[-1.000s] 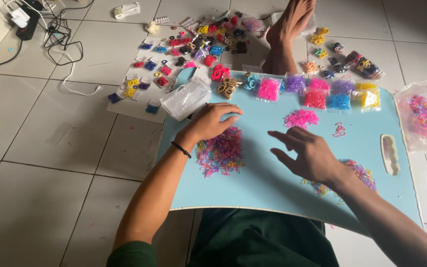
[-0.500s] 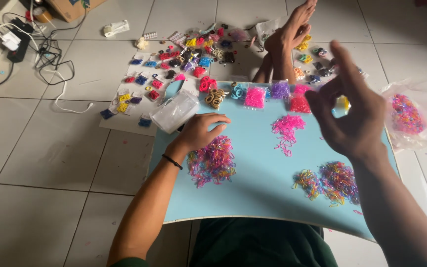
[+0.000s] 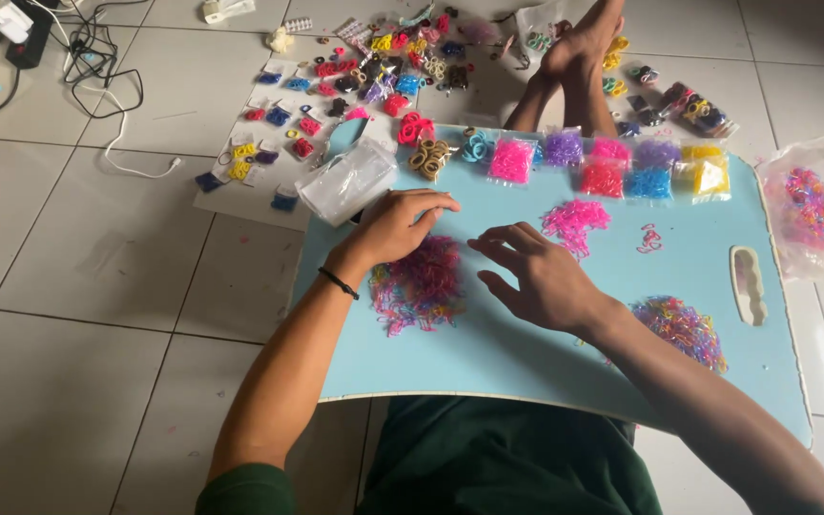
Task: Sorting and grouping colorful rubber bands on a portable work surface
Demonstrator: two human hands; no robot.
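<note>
- Head view: the left hand (image 3: 401,227) rests on the mixed pile of tiny rubber bands (image 3: 422,282) on the light blue surface (image 3: 526,348), fingers loosely curled, gripping nothing.
- The right hand (image 3: 538,277) hovers just beside the pile, fingers spread, empty.
- Risk: a careless sweep could blend the piles with the pink pile (image 3: 574,219).
- Half a second earlier, the right hand was raised; now it is lowered.

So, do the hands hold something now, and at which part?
Nothing is clearly held. The left hand rests on the mixed band pile; the right hand hovers open beside it.
</note>
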